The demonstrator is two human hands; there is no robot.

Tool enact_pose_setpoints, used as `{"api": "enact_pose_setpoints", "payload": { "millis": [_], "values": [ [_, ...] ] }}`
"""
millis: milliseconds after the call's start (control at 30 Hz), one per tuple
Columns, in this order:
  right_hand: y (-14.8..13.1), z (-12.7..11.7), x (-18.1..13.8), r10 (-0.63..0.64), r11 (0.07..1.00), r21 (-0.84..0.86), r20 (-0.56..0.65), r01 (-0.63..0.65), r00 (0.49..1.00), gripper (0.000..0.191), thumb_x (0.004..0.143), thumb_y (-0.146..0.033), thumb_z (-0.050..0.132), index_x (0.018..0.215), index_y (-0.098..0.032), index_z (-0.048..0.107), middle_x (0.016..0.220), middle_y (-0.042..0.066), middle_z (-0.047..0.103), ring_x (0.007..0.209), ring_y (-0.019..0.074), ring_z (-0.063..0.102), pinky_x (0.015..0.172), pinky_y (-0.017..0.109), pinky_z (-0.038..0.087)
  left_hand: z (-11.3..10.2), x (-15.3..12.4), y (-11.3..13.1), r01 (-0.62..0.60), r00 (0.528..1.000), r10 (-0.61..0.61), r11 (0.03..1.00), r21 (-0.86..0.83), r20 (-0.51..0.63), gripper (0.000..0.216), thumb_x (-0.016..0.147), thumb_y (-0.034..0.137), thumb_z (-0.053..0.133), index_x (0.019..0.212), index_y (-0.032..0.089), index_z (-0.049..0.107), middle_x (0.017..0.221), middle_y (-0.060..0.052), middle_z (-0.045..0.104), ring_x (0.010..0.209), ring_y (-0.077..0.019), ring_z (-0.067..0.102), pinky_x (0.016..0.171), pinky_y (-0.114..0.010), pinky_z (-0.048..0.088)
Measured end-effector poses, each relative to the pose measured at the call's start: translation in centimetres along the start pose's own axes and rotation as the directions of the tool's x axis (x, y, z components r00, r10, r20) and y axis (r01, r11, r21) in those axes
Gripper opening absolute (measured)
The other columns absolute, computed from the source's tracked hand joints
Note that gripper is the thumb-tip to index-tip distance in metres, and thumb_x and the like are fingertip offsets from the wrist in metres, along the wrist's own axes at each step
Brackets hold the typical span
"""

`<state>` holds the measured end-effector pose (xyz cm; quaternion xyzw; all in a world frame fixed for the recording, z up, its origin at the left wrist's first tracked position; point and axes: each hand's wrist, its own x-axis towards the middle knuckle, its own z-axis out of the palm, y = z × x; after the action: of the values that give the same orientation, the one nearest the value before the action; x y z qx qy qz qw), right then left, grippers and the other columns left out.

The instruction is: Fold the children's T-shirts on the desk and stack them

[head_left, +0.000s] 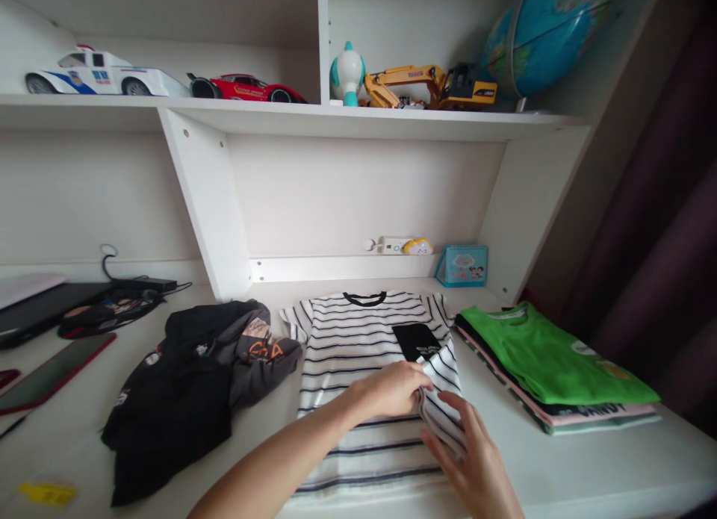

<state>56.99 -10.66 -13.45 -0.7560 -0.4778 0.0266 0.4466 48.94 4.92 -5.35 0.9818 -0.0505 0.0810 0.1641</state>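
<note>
A white T-shirt (358, 384) with dark stripes, a black collar and a black chest pocket lies spread on the white desk, its neck toward the back. My left hand (395, 388) pinches the fabric near the shirt's right side, just below the pocket. There the side edge is lifted and turned inward. My right hand (467, 455) is beside that turned-in part, thumb and fingers apart around the cloth, touching it without a closed grip.
Folded shirts (560, 362) are stacked on the right, a green one on top. Rumpled dark clothing (184, 384) lies to the left. Farther left are a tablet-like device (56, 373) and a yellow item (48, 493). A small calendar (464, 266) stands behind; toys and a globe (549, 37) sit on the shelf.
</note>
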Motion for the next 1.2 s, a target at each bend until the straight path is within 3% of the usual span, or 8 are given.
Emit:
{"api": "enact_pose_setpoints", "payload": {
  "millis": [133,333,500,667,833,933,1133,1200],
  "values": [
    [0.3,1.0,-0.7,-0.062,0.981,-0.19,-0.143,0.034,0.988,0.045,0.078,-0.042,0.047,0.118,-0.022,0.037,0.12,0.014,0.045,0.112,0.0293,0.047,0.085,0.042,0.045,-1.1,0.0,-0.4,0.025,0.999,-0.022,0.997,0.069,-0.042,0.031,0.073,0.0,0.045,0.089,0.016,0.065,0.09,-0.004,0.058,0.079,-0.0124,0.057,0.07,-0.018,0.044],
    [-3.1,-0.1,1.6,0.124,0.988,-0.065,-0.202,-0.14,0.971,0.034,0.084,-0.041,0.035,0.108,-0.019,0.043,0.092,0.011,0.06,0.081,0.0226,0.061,0.065,0.032,0.049,-8.9,0.3,1.5,0.033,0.885,-0.03,0.999,-0.001,-0.464,0.027,0.076,0.005,0.046,0.09,0.018,0.065,0.091,-0.002,0.057,0.07,-0.0092,0.055,0.066,-0.02,0.045],
    [-5.8,-3.1,5.3,0.051,0.985,-0.156,-0.125,-0.07,0.991,0.022,0.082,-0.038,0.039,0.081,-0.021,0.052,0.072,0.005,0.064,0.064,0.0195,0.061,0.056,0.025,0.043,-16.7,-1.9,3.2,-0.074,0.6,-0.028,0.993,-0.091,-0.8,0.022,0.076,0.004,0.046,0.086,0.015,0.062,0.089,-0.003,0.058,0.072,-0.0088,0.057,0.06,-0.018,0.048],
    [-8.2,-8.1,7.6,-0.1,0.948,-0.318,-0.338,-0.014,0.936,0.023,0.08,-0.038,0.043,0.082,-0.021,0.058,0.068,0.002,0.063,0.059,0.0169,0.059,0.052,0.023,0.039,-23.2,-6.1,3.6,-0.096,0.26,-0.083,0.989,-0.111,-0.962,0.014,0.078,0.01,0.05,0.084,0.017,0.06,0.077,0.002,0.063,0.062,-0.0058,0.058,0.055,-0.016,0.049],
    [-12.2,-14.5,6.9,-0.353,0.902,-0.404,-0.484,0.154,0.801,0.026,0.081,-0.044,0.043,0.089,-0.026,0.06,0.086,0.0,0.062,0.071,0.0165,0.059,0.06,0.025,0.04,-26.8,-10.5,5.2,-0.155,0.085,0.049,0.987,0.035,-0.995,0.012,0.074,0.008,0.056,0.08,0.016,0.063,0.066,0.005,0.061,0.042,-0.0015,0.048,0.039,-0.013,0.038],
    [-12.8,-16.9,8.4,-0.345,0.905,-0.396,-0.474,0.154,0.81,0.031,0.08,-0.045,0.041,0.099,-0.03,0.059,0.091,0.001,0.062,0.069,0.0175,0.057,0.06,0.028,0.04,-27.2,-12.1,4.3,-0.102,0.087,0.009,0.995,0.0,-0.996,0.011,0.07,0.009,0.06,0.08,0.013,0.064,0.061,0.005,0.059,0.039,-0.0016,0.046,0.038,-0.013,0.036],
    [-8.0,-12.3,18.4,-0.124,0.94,-0.326,-0.066,0.096,0.99,0.016,0.071,-0.029,0.056,0.074,-0.015,0.063,0.065,0.005,0.063,0.057,0.0159,0.054,0.059,0.026,0.037,-23.2,-13.0,-6.5,0.371,0.405,-0.633,0.773,-0.514,-0.66,0.015,0.064,0.023,0.063,0.073,0.012,0.065,0.047,0.002,0.058,0.049,-0.0136,0.06,0.044,-0.018,0.041],
    [-7.0,-9.7,21.1,-0.086,0.943,-0.327,-0.075,0.057,0.993,0.012,0.071,-0.024,0.056,0.073,-0.014,0.062,0.06,0.005,0.061,0.056,0.0151,0.053,0.058,0.025,0.036,-21.6,-12.8,-9.9,0.49,0.429,-0.761,0.648,-0.583,-0.486,0.017,0.061,0.027,0.065,0.067,0.011,0.062,0.048,0.001,0.058,0.054,-0.018,0.063,0.045,-0.019,0.042]
  ]
}}
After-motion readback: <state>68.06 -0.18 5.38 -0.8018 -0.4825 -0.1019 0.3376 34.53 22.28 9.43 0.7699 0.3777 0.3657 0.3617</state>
